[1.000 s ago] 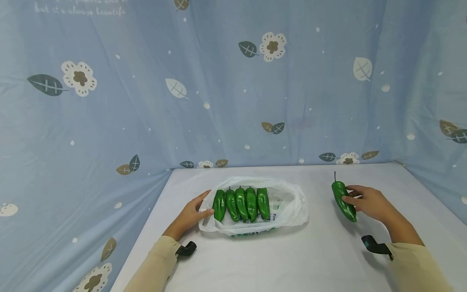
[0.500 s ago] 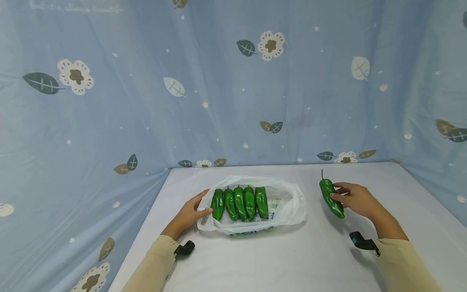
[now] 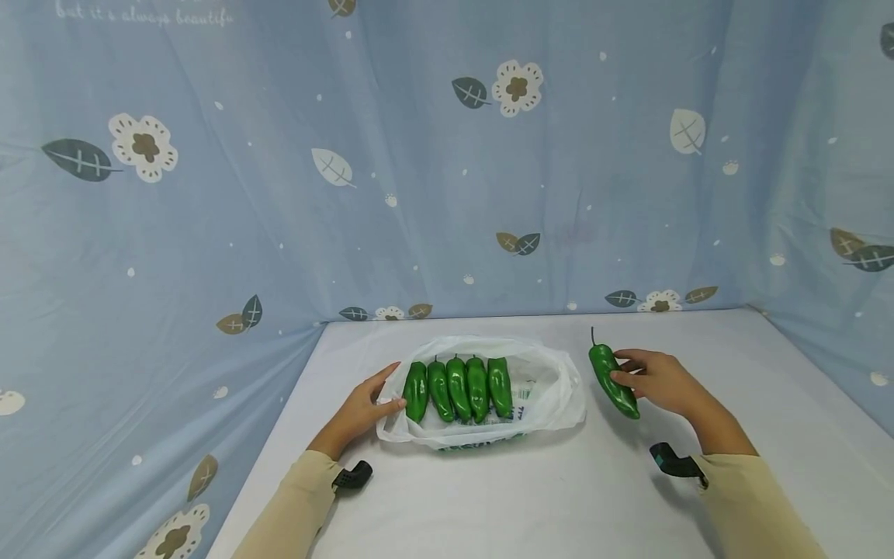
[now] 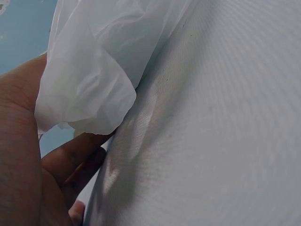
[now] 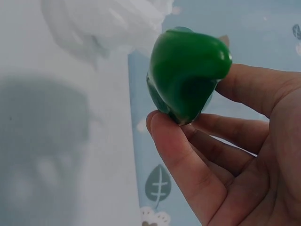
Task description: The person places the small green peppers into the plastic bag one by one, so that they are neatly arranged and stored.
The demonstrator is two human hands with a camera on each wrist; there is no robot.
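Observation:
On the right, my right hand (image 3: pixel 660 380) pinches a long green chili pepper (image 3: pixel 613 382) between thumb and fingers, its thin stem pointing away. In the right wrist view the pepper (image 5: pixel 188 66) is seen end-on above the table. My left hand (image 3: pixel 356 410) holds the left rim of a white plastic bag (image 3: pixel 567 392), thumb at the opening and fingers along the outside. A fold of the bag (image 4: pixel 89 84) hangs between them in the left wrist view. Inside the spread bag, several green peppers (image 3: pixel 457 388) lie side by side in a row.
A white cloth covers the table (image 3: pixel 531 505). Behind and to the left hangs a blue curtain (image 3: pixel 433 225) with leaf and flower prints. A small black device (image 3: pixel 677 462) sits on the right wrist, another device (image 3: pixel 353 475) on the left.
My right hand has moved left with the pepper, coming closer to the bag's right side. The left hand stays at the bag's left rim, and the row of peppers is unchanged.

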